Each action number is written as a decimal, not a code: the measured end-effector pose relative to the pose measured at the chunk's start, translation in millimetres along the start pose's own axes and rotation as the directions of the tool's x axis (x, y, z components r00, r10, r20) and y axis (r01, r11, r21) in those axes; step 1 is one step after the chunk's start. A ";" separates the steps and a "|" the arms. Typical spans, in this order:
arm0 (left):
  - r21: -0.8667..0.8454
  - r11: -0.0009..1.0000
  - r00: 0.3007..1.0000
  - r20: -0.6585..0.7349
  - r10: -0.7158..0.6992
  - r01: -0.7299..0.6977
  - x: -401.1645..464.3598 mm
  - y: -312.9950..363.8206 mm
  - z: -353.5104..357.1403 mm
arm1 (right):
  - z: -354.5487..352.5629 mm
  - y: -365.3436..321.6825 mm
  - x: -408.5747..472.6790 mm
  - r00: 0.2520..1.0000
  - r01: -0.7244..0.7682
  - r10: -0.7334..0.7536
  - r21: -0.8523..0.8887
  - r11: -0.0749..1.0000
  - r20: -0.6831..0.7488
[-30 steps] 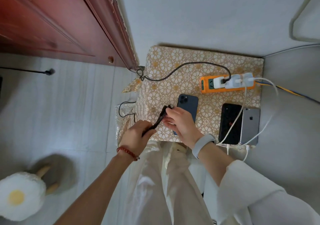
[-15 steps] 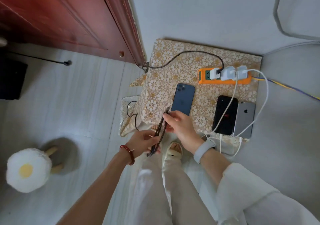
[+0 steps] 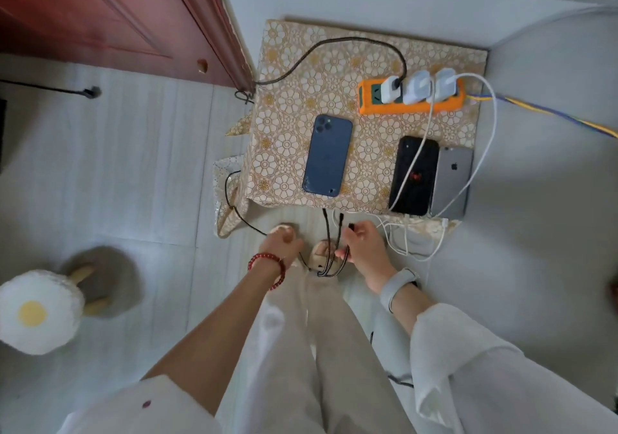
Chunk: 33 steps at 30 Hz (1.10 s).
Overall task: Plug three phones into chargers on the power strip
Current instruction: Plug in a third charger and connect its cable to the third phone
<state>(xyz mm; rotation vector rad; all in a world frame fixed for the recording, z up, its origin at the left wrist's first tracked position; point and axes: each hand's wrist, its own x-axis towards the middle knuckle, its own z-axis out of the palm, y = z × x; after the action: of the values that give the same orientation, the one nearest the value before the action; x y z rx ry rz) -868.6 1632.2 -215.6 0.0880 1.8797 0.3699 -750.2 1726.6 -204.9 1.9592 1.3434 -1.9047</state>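
Observation:
An orange power strip (image 3: 378,107) with three white chargers (image 3: 416,87) lies at the back of a small table with a patterned cloth (image 3: 294,76). A blue phone (image 3: 327,156) lies face down mid-table with no cable in it. A black phone (image 3: 414,176) and a grey phone (image 3: 451,183) lie at the right, each with a white cable at its near end. A black braided cable (image 3: 329,249) runs from the left charger, off the table's left side, into loops below the front edge. My left hand (image 3: 282,246) and right hand (image 3: 364,249) both grip it.
A red-brown door (image 3: 117,15) stands at the back left, next to the table. A fried-egg shaped stool (image 3: 36,313) sits on the floor at the left. White cable slack (image 3: 414,243) hangs off the table's front right. A yellow-blue cord (image 3: 551,116) leaves the strip rightward.
Both hands have dropped from beside the blue phone to below the table's front edge, taking the black cable with them. The blue phone now lies fully uncovered.

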 end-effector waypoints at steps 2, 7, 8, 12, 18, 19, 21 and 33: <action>0.014 0.995 0.986 -0.129 0.102 -0.101 14.9 17.4 -8.0 | 0.1 -1.2 8.5 0.999 0.034 -0.034 -0.027 0.999 -0.032; 0.153 0.944 0.907 -0.270 0.324 -0.292 58.2 61.2 -19.6 | 15.0 0.5 33.8 0.995 0.065 -0.073 -0.108 0.992 -0.071; 0.181 0.935 0.903 -0.259 0.343 -0.304 65.4 68.3 -18.8 | 19.8 0.7 37.5 0.993 0.080 -0.089 -0.108 0.991 -0.077; 0.294 0.920 0.906 -0.256 0.337 -0.259 83.0 88.2 -6.4 | 32.5 -0.6 50.2 0.977 0.134 -0.152 -0.128 0.983 -0.148; 0.463 0.885 0.897 -0.372 0.239 -0.044 78.2 100.5 20.0 | 22.6 6.6 56.9 0.973 0.090 -0.085 0.014 0.996 -0.213; 0.437 0.899 0.906 -0.373 0.202 -0.021 78.0 103.8 21.4 | 19.8 8.5 55.6 0.974 0.083 -0.076 0.023 0.996 -0.213; 0.387 0.922 0.920 -0.370 0.130 0.025 77.8 110.6 21.5 | 14.6 12.9 51.3 0.978 0.076 -0.063 0.061 0.995 -0.200; -0.133 0.973 0.979 -0.107 0.176 -0.189 75.4 101.0 -3.5 | 7.8 9.9 44.8 0.961 0.202 -0.223 -0.139 0.970 -0.165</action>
<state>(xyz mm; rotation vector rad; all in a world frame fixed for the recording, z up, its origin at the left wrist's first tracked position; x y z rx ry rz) -909.5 1745.4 -253.3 0.1502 1.9379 0.6435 -757.5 1738.5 -249.3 2.0405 1.7403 -1.7127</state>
